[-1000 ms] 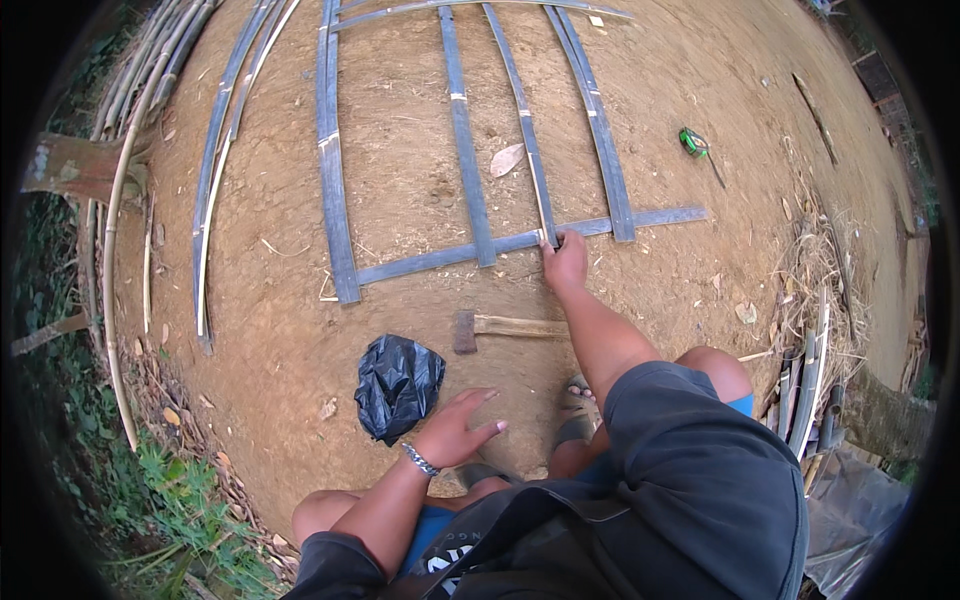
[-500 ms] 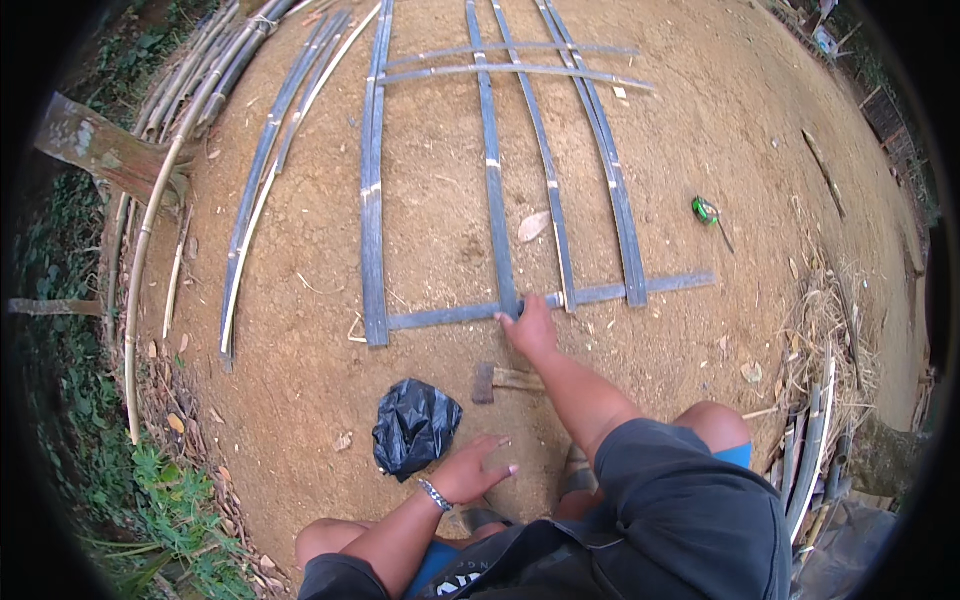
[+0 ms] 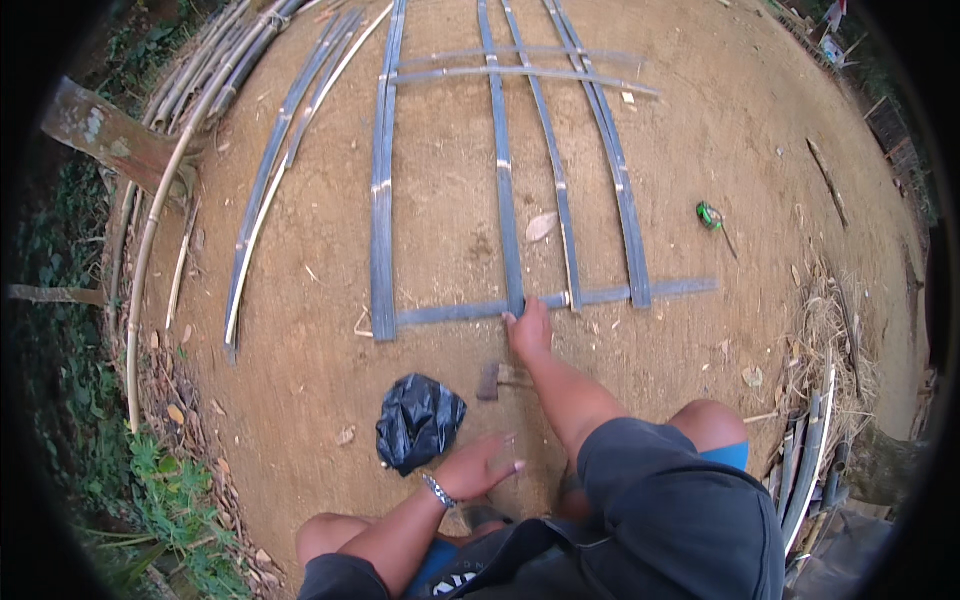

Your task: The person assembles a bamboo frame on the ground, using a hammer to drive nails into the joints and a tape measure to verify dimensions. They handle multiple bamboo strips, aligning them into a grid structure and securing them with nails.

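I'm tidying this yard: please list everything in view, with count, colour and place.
Lengthwise strips: four rows, dark grey, ahead
Cross strips: three, grey, one near, two far
Loose strips: several, grey and pale, left
Poles: several, pale and dark, upper left
Trunk: one, brown, upper left
Plants: many, green, lower left
Large leaf: one, pinkish, between strips
Tape measure: one, green, right
Axe: one, rusty-headed, centre
Bag: one, black, left of axe
Straw: pile, tan, right
Bracelet: one, silver, left wrist
Left hand: one, open, near bag
Right hand: one, at a strip's near end
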`<action>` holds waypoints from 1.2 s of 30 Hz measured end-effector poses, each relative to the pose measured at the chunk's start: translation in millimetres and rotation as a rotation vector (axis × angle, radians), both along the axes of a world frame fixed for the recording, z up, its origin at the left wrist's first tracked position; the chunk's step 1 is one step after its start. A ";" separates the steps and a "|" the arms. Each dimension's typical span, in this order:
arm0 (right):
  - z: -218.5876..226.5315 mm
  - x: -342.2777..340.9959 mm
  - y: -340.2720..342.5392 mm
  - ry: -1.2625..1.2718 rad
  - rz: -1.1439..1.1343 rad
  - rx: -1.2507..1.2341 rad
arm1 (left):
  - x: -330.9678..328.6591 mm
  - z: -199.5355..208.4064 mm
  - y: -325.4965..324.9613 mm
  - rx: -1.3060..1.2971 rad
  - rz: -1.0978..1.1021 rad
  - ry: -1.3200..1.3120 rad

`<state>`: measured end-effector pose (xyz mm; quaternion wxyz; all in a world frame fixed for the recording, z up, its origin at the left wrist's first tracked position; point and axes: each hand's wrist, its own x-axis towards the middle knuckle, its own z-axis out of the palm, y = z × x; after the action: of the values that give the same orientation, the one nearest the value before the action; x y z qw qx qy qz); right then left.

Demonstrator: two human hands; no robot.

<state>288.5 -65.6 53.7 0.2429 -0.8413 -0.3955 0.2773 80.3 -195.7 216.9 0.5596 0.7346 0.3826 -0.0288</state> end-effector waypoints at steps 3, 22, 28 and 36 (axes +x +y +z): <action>1.5 0.8 -2.0 -0.005 0.004 -0.001 | 1.8 1.1 -1.5 0.004 0.011 0.014; 18.7 43.8 -84.0 -0.302 0.304 -0.139 | -84.3 -11.1 54.7 0.127 0.463 0.248; 46.1 17.1 -111.8 -0.217 0.620 -0.351 | -136.2 -85.2 0.9 0.298 0.434 0.712; 102.7 -54.8 -71.0 0.109 1.028 -0.196 | -164.5 -36.0 70.5 -0.064 0.527 0.544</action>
<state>233.7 -136.6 156.4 0.0158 -0.5418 -0.7161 0.4399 -84.2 -125.2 180.9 0.4484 0.5585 0.6921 -0.0898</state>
